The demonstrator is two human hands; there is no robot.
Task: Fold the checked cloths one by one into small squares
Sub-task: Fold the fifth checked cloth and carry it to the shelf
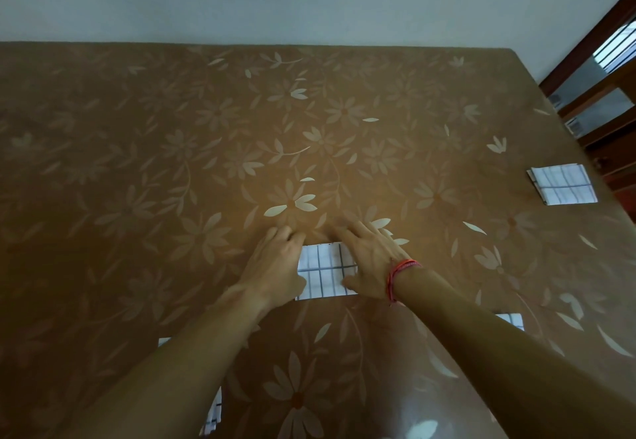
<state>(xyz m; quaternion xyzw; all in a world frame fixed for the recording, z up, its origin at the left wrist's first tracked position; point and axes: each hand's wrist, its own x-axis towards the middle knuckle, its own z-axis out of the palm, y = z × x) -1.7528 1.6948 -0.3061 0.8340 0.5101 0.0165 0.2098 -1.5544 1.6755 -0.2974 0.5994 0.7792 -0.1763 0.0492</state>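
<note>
Pressing down with straight fingers, we pin the small white, dark-checked folded cloth (327,268) between our left hand (275,266) and right hand (370,259); nearly square, it lies equally near both.

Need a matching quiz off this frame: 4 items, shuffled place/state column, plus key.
Items
1. cloth being folded
2. untouched cloth
3. red wristband
4. left hand

Place or state
A. by the right edge of the table
B. round the right wrist
C. mid-table, pressed from both sides
D. rests on the left side of a checked cloth

Pairs: 1-C, 2-A, 3-B, 4-D
</note>
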